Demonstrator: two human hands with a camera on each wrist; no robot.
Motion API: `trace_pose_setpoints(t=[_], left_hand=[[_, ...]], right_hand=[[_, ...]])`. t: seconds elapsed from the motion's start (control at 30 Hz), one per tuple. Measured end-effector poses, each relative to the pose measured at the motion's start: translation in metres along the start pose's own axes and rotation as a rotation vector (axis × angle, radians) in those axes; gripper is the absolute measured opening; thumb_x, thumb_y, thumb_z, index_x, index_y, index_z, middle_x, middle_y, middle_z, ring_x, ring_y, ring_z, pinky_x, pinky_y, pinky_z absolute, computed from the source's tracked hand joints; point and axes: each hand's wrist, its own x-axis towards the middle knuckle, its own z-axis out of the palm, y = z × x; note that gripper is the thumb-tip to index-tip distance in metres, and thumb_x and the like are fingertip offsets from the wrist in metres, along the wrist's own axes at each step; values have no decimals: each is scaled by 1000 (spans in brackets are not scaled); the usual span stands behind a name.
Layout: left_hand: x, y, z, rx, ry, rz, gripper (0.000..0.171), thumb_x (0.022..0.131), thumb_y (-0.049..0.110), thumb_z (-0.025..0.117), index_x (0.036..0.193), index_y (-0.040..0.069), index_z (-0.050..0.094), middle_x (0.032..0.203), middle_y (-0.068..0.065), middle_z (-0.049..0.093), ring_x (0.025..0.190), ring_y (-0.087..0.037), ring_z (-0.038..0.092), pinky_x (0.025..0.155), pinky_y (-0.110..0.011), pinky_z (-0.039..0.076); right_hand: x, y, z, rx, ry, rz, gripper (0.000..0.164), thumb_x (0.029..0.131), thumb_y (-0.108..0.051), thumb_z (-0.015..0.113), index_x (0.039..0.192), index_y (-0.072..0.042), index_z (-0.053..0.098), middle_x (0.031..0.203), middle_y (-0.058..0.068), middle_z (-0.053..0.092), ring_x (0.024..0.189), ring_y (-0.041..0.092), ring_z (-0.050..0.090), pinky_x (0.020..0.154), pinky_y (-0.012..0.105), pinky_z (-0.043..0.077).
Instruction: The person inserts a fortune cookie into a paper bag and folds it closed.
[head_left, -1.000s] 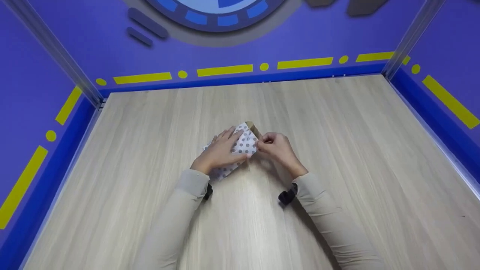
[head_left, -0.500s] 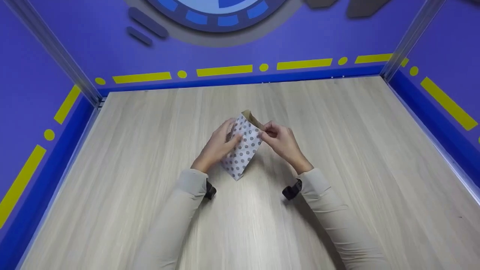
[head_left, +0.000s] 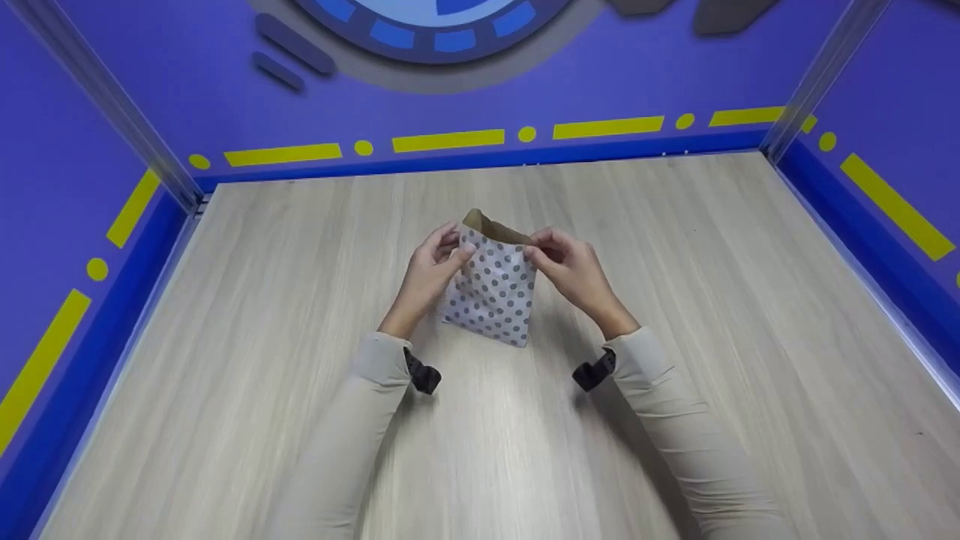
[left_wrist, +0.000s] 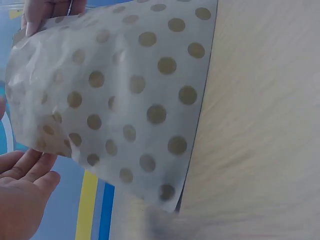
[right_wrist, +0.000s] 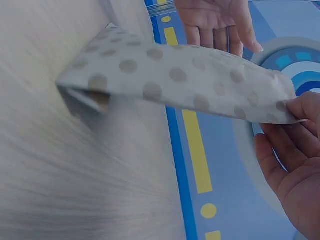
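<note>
A white paper bag (head_left: pixel 491 289) with grey-brown polka dots is held tilted over the table, its brown-lined mouth spread apart at the far end. Its bottom edge is near or on the tabletop; I cannot tell which. My right hand (head_left: pixel 574 274) pinches the bag's upper right corner between thumb and fingers, also plain in the right wrist view. Along the upper left edge is my left hand (head_left: pixel 427 274), its fingers fairly straight and its thumb over the bag's front. In the left wrist view the left fingers (left_wrist: pixel 37 165) lie at the bag's edge. The bag's inner bottom is hidden.
A pale wood-grain table (head_left: pixel 300 262) spreads around the hands. Blue-purple panels (head_left: pixel 187 90) with yellow dashes and dots wall it at the back and both sides. Black wrist cameras (head_left: pixel 424 375) sit below the sleeves.
The bag has risen from lying under my left palm and turned so its dotted front faces me. Its mouth has widened. My left hand has shifted to the bag's left edge; my right hand still pinches the corner.
</note>
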Motion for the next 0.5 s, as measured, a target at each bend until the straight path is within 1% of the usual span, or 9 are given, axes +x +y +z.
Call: trace_pose_setpoints(t=[0.07, 0.13, 0.23, 0.3, 0.37, 0.43, 0.5], left_hand=[[0, 0, -1, -25, 4, -8, 60, 94, 20, 63, 144, -1, 38, 133, -18, 52, 126, -27, 51, 110, -32, 38], [0, 0, -1, -31, 6, -7, 60, 91, 20, 66, 142, -1, 41, 127, -17, 55, 119, -26, 55, 107, -31, 41], [-1, 0, 1, -10, 14, 4, 53, 88, 22, 70, 133, 1, 52, 115, -12, 60, 107, -20, 57, 98, -28, 46], [-3, 1, 3, 1, 21, 18, 44, 87, 23, 72, 123, 2, 59, 105, -8, 61, 97, -17, 56, 88, -26, 48], [-4, 1, 5, 6, 31, 28, 36, 86, 23, 73, 114, 3, 63, 96, -4, 59, 90, -14, 53, 80, -24, 47], [-5, 1, 6, 8, 42, 34, 31, 86, 23, 72, 109, 3, 64, 92, -1, 57, 86, -13, 51, 75, -22, 45], [-5, 2, 7, 3, 54, 37, 28, 86, 20, 72, 108, 3, 65, 92, -1, 58, 86, -12, 52, 74, -21, 45]], right_hand=[[1, -1, -2, 29, 5, 11, 16, 93, -9, 62, 102, 4, 64, 98, 16, 70, 83, 7, 62, 76, 15, 50], [1, -1, -4, 60, 4, 28, 17, 93, -9, 62, 103, 4, 64, 99, 16, 69, 83, 7, 61, 75, 15, 49], [1, 0, -8, 101, -2, 56, 20, 93, -11, 62, 106, 5, 63, 100, 15, 69, 82, 6, 60, 74, 15, 48], [2, 1, -9, 122, -8, 73, 22, 93, -12, 62, 107, 5, 62, 100, 11, 69, 84, 7, 61, 75, 16, 48], [1, 2, -10, 147, -7, 93, 22, 93, -13, 62, 107, 4, 61, 99, 7, 69, 85, 7, 62, 77, 17, 49], [1, 3, -10, 176, -2, 111, 21, 93, -13, 62, 107, 3, 61, 97, 2, 68, 86, 7, 62, 78, 17, 50], [1, 4, -10, 208, 10, 129, 21, 93, -13, 63, 107, 3, 61, 94, -2, 68, 85, 6, 62, 79, 18, 50]])
